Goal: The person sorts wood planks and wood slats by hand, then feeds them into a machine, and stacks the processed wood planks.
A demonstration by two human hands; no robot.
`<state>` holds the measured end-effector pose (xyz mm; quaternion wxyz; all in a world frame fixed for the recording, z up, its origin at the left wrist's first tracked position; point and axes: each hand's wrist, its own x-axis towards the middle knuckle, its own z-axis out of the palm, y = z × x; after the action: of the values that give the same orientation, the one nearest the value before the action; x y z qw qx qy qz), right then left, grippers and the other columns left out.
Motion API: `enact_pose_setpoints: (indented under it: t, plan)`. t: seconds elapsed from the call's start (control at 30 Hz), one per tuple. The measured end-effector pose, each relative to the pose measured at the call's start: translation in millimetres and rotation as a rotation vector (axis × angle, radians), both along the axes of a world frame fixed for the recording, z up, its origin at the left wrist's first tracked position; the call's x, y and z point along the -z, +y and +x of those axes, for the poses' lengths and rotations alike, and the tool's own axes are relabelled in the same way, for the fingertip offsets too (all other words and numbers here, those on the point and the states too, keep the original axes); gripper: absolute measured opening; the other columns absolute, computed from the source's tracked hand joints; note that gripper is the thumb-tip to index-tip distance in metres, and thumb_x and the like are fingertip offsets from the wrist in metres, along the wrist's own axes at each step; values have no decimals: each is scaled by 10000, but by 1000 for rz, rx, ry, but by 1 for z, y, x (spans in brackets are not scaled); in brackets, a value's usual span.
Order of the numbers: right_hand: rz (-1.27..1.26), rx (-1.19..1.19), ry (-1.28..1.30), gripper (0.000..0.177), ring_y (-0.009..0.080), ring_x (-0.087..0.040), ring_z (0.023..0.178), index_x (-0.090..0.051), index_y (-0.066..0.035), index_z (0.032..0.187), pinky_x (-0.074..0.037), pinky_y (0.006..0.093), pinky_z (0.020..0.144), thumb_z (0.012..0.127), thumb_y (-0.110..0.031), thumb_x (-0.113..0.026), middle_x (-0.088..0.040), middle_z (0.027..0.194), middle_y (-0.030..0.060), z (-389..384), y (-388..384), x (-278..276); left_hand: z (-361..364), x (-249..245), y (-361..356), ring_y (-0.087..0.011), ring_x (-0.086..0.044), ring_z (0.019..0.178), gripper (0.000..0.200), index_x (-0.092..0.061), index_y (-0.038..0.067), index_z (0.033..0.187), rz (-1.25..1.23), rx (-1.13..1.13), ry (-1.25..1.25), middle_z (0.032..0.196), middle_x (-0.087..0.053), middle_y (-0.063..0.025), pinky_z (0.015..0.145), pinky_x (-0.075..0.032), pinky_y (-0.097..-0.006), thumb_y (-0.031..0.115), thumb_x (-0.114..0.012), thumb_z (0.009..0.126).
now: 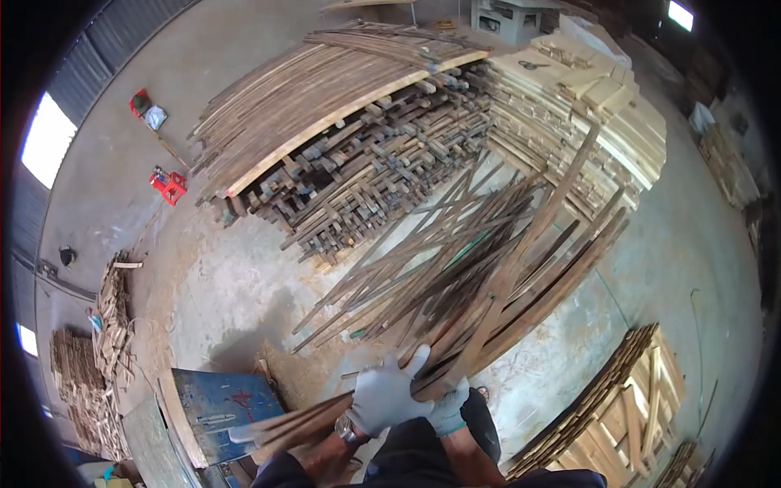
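Observation:
Both my hands wear pale gloves, low in the middle of the head view. My left hand (pixel 381 400), with a watch (pixel 346 426) at its wrist, lies against several wooden strips (pixel 305 419); at least one finger stretches out and up, and the hand looks spread. Close beside it, my right hand (pixel 448 409) is closed around the near end of long brown wooden strips (pixel 496 301), its fingers partly hidden. Those strips run away up and to the right, over a loose, crossed pile of dark strips (pixel 423 256) on the floor.
A large stack of wooden strips (pixel 325 81) stands ahead, beside paler stacked boards (pixel 569 98). A blue worn machine or table (pixel 220 407) is close on my left. Stacked wood (pixel 618 407) lies at lower right. Red stools (pixel 168 186) stand at far left.

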<state>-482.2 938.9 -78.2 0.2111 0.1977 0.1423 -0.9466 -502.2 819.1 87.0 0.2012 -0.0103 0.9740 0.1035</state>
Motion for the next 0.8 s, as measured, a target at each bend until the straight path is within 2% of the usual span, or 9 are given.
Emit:
enact_pose_setpoints:
  t: [0.07,0.2,0.3,0.37,0.5,0.53,0.63,0.67,0.8]
  plan:
    - [-56,16,20,881,323,-472,1264,-377,-93,1419,-409,465,1062,703,-467,-729,-489,1381,118,-7,1,2,-5,-25,-5,-351,-646,743,970,-410,247,1448,23,21,38,920,-572,-175,660,-524,-423,631,-731,616]
    - [-76,61,196,900,346,-466,1267,-325,-85,1447,-392,475,1082,688,-379,-710,-478,1385,136,-45,0,-76,-23,-80,-4,-358,-639,733,976,-409,246,1451,25,38,123,925,-558,-182,651,-522,-425,608,-743,608]
    - [77,85,301,887,333,-457,1282,-347,-73,1442,-369,471,1100,725,-473,-682,-452,1415,157,-83,13,-116,-45,-91,1,-363,-634,725,973,-414,244,1448,120,40,363,918,-554,-179,634,-523,-422,592,-748,603]
    - [151,99,317,875,336,-456,1281,-340,-60,1442,-376,468,1095,730,-441,-677,-460,1405,160,-114,28,-125,-66,-106,12,-361,-632,709,970,-421,241,1443,164,-8,330,912,-554,-173,629,-523,-414,585,-751,597]
    - [199,56,439,810,348,-476,1260,-344,-51,1436,-379,470,1091,764,-389,-644,-485,1381,161,-166,41,-181,-94,-120,26,-348,-637,690,1006,-415,231,1445,203,-107,453,876,-553,-164,632,-520,-417,596,-758,572]
    - [215,45,447,793,349,-482,1254,-347,-48,1433,-378,471,1090,772,-377,-635,-492,1374,162,-175,39,-193,-97,-125,26,-360,-647,774,1055,-379,216,1467,224,-143,446,927,-579,-176,691,-524,-423,602,-762,563]
    - [228,-51,484,705,336,-503,1236,-377,-37,1414,-387,468,1079,803,-303,-606,-512,1352,162,-204,30,-217,-113,-122,14,-370,-648,883,1086,-354,194,1479,329,-244,529,1028,-605,-195,766,-521,-422,599,-765,560]
    - [235,-84,501,664,322,-525,1206,-401,-22,1388,-415,451,1051,808,-271,-610,-531,1319,155,-213,24,-229,-119,-131,9,-374,-640,952,1096,-350,180,1480,361,-301,469,1100,-610,-211,811,-514,-419,600,-767,558]
    - [212,-251,601,618,304,-563,1156,-424,2,1358,-476,423,989,816,-212,-630,-558,1262,159,-263,-19,-245,-140,-138,-22,-400,-638,950,1125,-336,163,1485,339,-465,538,1025,-631,-235,840,-504,-409,627,-764,554]
